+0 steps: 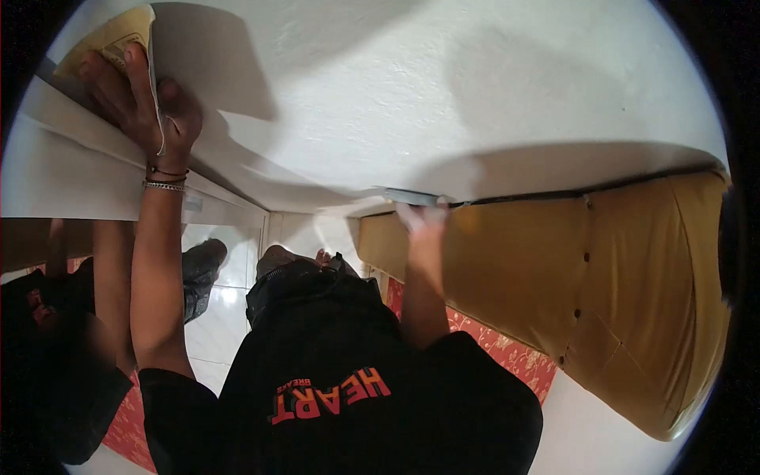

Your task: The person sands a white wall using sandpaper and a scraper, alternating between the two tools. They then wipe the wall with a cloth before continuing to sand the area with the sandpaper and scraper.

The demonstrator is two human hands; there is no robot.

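Note:
At the upper left, my left hand [150, 103] holds a curved sheet of sandpaper [136, 24] with a tan, printed back. Its fingers lie over the printed side, and the sheet's pale edge runs down between fingers and thumb. That hand is beside the white wall [364, 95]. My right hand [425, 215] grips a flat grey object [410, 196] close to the wall, just above the top edge of a mustard-coloured buttoned cushion [522, 253]. Its exact kind is hard to make out, and my fingers are partly hidden.
A mirror [47, 245] on the left reflects my arm and body. Below lie white floor tiles [222, 301] and red patterned fabric [507, 344]. The cushion runs along the right side, with a dark gap [538, 192] between it and the wall.

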